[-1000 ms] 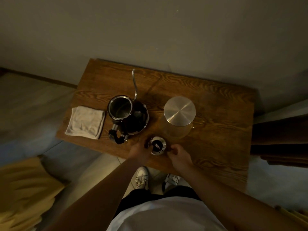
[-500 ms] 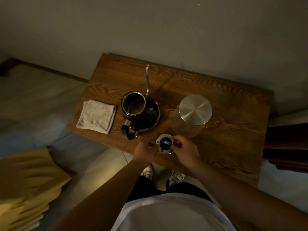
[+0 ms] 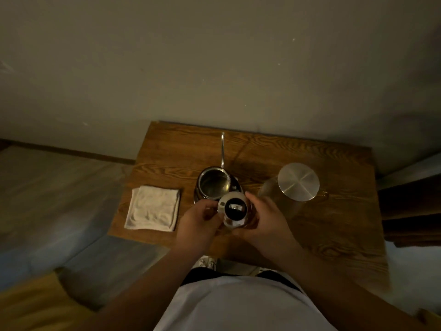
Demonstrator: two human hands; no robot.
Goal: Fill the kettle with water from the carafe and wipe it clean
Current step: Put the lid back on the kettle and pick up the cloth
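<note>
A steel gooseneck kettle [image 3: 213, 185] stands open on the wooden table [image 3: 334, 230], its thin spout pointing away from me. Both hands hold its lid [image 3: 232, 210] lifted just in front of the kettle mouth. My left hand [image 3: 199, 223] grips the lid's left side and my right hand [image 3: 267, 218] curls around its right side and underside. A glass carafe [image 3: 279, 197] with a round metal lid [image 3: 298, 182] stands to the right. A folded white cloth [image 3: 152, 210] lies at the left of the table.
A plain wall runs right behind the table. Tiled floor lies to the left, with a yellow object [image 3: 31, 304] at the bottom left. Dark wooden furniture [image 3: 410, 211] stands at the right edge. My shoes show under the table's near edge.
The kettle lid has come up off the table edge, held in both hands, and now hangs in front of the kettle mouth. My head has moved, shifting the view.
</note>
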